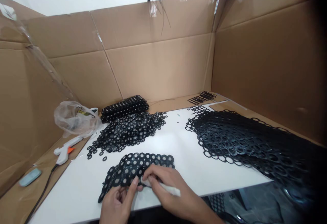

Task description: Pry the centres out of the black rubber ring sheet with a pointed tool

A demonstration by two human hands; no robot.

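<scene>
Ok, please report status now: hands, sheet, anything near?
Left hand pinching black sheet. Right hand holds white stick against it. Loose rings behind, not touching.

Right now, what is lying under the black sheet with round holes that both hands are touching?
The white board shows through the holes of the black sheet. The left hand and right hand cover its near edge, so anything there is hidden.

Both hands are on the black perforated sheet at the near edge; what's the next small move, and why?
Probably press the white stick in the right hand into the nearest filled hole of the perforated sheet: the left hand pins that sheet, and its holes look plugged.
</scene>
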